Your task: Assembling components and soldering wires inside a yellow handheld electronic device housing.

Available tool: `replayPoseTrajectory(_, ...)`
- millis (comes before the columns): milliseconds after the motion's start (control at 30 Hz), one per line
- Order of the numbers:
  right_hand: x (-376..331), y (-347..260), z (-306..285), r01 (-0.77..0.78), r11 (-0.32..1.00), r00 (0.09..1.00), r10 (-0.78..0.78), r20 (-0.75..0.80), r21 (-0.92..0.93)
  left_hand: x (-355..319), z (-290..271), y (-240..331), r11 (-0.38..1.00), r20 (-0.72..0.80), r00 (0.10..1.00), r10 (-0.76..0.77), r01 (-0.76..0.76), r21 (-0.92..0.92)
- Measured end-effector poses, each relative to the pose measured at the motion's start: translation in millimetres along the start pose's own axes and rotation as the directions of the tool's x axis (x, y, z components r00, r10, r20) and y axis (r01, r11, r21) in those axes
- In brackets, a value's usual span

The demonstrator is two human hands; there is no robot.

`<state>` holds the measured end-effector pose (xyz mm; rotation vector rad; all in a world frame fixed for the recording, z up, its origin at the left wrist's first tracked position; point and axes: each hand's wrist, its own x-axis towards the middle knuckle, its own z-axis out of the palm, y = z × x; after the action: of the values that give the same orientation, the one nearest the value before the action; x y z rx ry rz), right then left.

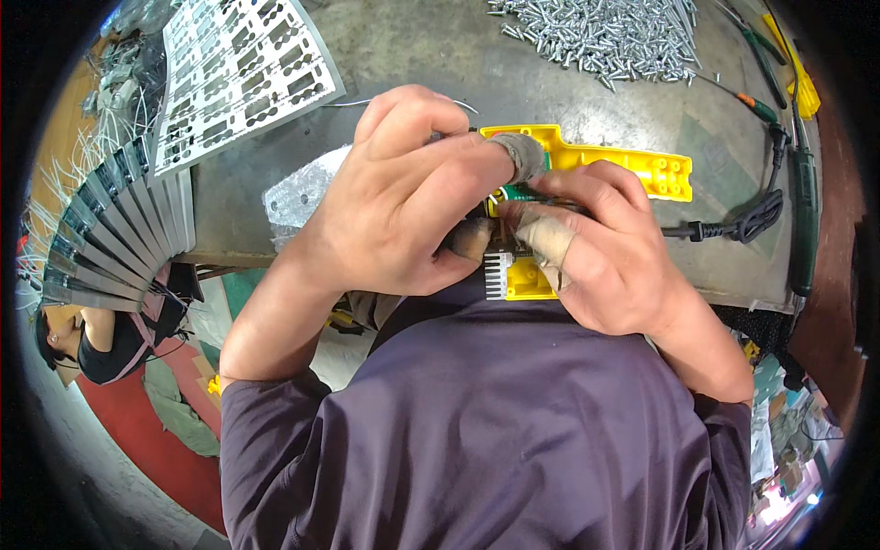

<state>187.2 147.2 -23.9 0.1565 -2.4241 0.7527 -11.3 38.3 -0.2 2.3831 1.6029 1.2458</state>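
A yellow plastic tool housing (632, 165) with a handle-like arm and screw posts lies before me at the table's near edge. Between my hands a small green circuit board (522, 192) shows inside it, partly covered by fingers. Closed in a pinch, my left hand (412, 197) reaches the board from the left, with grey wrap on one finger. From the other side my right hand (610, 247) bends its fingers to the same spot, one wrapped in beige tape. What the fingertips hold is hidden. A finned silver metal piece (496, 276) sits at the housing's lower end.
Loose screws (605, 37) are heaped at the back. A perforated white sheet (243, 82) and a fan of grey strips with wires (119, 220) lie left. To the right are a black cable with plug (742, 225) and a screwdriver (756, 107). Another person (101, 344) is far left.
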Motion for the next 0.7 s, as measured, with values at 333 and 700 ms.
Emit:
replayPoseTrajectory(333,2.9,-2.9,-3.2,-0.055,0.998,0.998,0.055,-0.033,-0.001,0.1,-4.4,2.6,0.999,0.142,0.989,0.042,-0.043,0.005)
replayPoseTrajectory(700,6.4,-12.0,-7.4,-0.157,0.988,0.985,0.156,0.073,0.009,0.5,-5.3,0.3,0.999,0.169,0.985,0.037,-0.037,0.0)
